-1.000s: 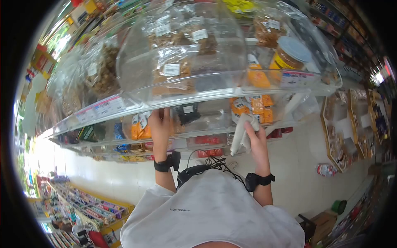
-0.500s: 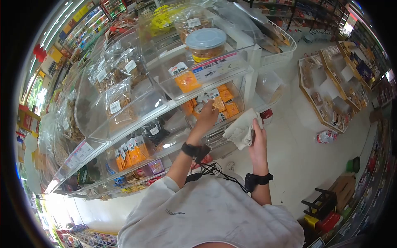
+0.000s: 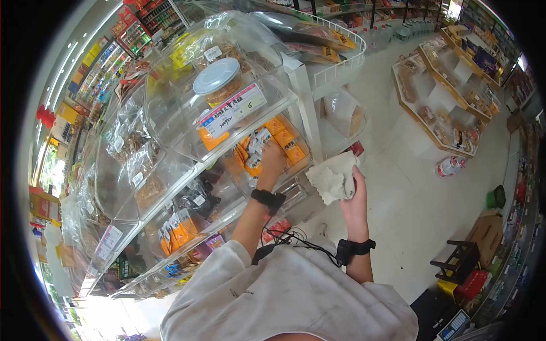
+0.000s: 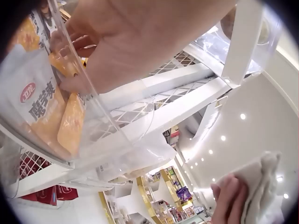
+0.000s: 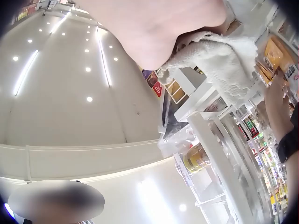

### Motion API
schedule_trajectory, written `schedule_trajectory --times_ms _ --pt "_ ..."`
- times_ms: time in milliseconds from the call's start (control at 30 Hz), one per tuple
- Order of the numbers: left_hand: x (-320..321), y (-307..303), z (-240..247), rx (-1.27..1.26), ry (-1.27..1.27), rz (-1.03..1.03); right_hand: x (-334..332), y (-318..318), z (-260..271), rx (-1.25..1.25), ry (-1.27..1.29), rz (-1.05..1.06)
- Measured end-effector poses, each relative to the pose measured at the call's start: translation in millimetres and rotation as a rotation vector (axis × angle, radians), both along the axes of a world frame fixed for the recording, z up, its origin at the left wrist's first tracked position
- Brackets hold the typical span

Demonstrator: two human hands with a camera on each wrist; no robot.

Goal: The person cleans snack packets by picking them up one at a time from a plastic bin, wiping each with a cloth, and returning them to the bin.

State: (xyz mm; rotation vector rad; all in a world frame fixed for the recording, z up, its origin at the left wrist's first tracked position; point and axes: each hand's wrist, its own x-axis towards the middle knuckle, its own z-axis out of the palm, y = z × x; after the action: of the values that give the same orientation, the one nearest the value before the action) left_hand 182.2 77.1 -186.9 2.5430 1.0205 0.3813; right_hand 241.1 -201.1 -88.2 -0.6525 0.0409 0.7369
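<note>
My left hand (image 3: pixel 274 160) reaches into a clear plastic bin on the lower shelf, among several orange-and-white snack packets (image 3: pixel 292 149). In the left wrist view its fingers curl behind the clear bin wall, with the edge of an orange snack packet (image 4: pixel 65 66) between thumb and fingers. A larger-looking packet (image 4: pixel 39 100) with dark lettering stands beside the thumb. Off to the right of the bin, my right hand (image 3: pixel 357 200) grips a crumpled white cloth (image 3: pixel 329 177), thumb on its near side. Folds of the cloth hang past the hand in the right wrist view.
A tub with a pale blue lid (image 3: pixel 216 77) sits on the upper shelf, behind a price label (image 3: pixel 233 111). The white shelf post (image 3: pixel 302 96) rises right of the bin. A tiered stand (image 3: pixel 438 102) and a wrapped bundle (image 3: pixel 451 166) are on the floor side.
My left hand has gone from a bin further left into the right-hand bin of orange packets. The view has turned rightward along the shelf. My right hand keeps the cloth, which now hangs more spread.
</note>
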Motion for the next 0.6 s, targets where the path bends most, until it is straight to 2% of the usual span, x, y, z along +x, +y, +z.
schedule_trajectory --times_ms 67,167,267,367,467,567,600 --pt "-0.5 1.9 -1.4 -0.133 -0.094 0.042 0.6 4.9 2.3 0.086 0.029 0.041" --pt "-9.2 -30.9 43.9 0.188 -0.016 -0.119 1.0 14.5 -10.4 0.107 0.061 0.088" --pt "-6.4 -18.5 13.8 0.206 -0.070 0.016 0.2 24.6 -24.5 0.088 0.065 0.112" --pt "-7.6 -19.0 2.1 0.315 -0.051 0.023 -5.7 29.9 -18.8 0.048 0.057 0.089" --pt "-9.5 -15.4 -1.9 0.285 -0.102 -0.001 -10.4 33.0 -15.3 -0.005 -0.003 0.066" --pt "-30.7 -17.5 50.0 0.112 -0.134 0.025 -11.8 33.0 -13.1 -0.075 -0.110 0.084" --pt "-41.2 -24.4 70.3 0.110 -0.232 0.021 -11.8 32.4 -15.3 -0.099 -0.115 0.094"
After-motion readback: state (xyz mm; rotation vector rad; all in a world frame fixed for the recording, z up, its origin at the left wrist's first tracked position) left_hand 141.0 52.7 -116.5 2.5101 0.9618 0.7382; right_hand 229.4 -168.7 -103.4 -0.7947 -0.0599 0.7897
